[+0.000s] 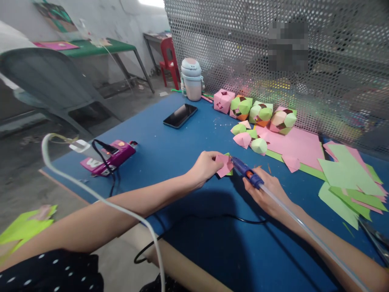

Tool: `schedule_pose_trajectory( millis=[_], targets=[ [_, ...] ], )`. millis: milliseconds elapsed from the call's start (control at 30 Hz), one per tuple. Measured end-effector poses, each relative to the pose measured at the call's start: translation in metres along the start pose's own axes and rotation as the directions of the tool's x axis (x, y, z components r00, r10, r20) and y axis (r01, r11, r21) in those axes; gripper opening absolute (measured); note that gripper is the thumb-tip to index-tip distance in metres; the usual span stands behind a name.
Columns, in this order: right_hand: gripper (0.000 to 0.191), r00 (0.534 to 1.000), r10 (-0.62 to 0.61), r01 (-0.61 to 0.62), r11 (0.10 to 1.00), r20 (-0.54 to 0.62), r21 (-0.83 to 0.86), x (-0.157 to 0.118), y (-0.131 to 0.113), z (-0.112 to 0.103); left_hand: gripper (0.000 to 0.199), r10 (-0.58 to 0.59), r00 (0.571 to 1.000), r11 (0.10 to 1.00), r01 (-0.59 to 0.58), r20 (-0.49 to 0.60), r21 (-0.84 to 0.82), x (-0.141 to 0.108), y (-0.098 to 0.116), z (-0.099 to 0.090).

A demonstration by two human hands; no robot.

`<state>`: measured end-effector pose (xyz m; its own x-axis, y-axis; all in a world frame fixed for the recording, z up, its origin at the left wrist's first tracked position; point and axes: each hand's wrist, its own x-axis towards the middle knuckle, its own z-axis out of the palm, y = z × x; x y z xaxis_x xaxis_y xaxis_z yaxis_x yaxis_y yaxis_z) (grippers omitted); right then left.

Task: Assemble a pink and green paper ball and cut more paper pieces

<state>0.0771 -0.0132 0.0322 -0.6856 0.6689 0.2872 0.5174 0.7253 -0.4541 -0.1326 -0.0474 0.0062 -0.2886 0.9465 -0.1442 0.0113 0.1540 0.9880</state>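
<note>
Between the fingers of my left hand (206, 168) is a small folded paper piece (224, 165), pink with a green edge. A blue hot glue gun (246, 171) is gripped in my right hand (269, 190), its nozzle at the right edge of the paper piece. Whether the tip touches the paper I cannot tell. A long clear glue stick (304, 228) runs out of the gun's back along my right forearm. Just beyond my hands lie several small curved pink and green paper pieces (243, 140).
Folded paper cubes (241, 107) line the mesh panel (206, 36). Pink sheets (294, 144) and green paper cutouts (346, 174) lie right, near scissors (372, 235). A phone (180, 115), a lidded tumbler (193, 81) and a purple power strip (111, 156) with cables stand on the blue table (146, 125).
</note>
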Motion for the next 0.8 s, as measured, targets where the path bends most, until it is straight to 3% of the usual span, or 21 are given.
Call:
schedule_pose_trajectory(
  millis=[367, 800],
  targets=[
    [0.018, 0.998, -0.061, 0.060, 0.997, -0.002, -0.051, -0.0017, 0.0017, 0.0023, 0.021, 0.013, 1.000, 0.999, -0.012, -0.011, 0.048, -0.0012, 0.0013, 0.0026],
    [0.016, 0.999, -0.043, 0.044, 0.998, 0.019, -0.049, -0.0022, 0.0032, 0.0012, 0.017, -0.008, 1.000, 0.999, 0.008, 0.000, 0.034, -0.0034, 0.0042, 0.0055]
  ],
)
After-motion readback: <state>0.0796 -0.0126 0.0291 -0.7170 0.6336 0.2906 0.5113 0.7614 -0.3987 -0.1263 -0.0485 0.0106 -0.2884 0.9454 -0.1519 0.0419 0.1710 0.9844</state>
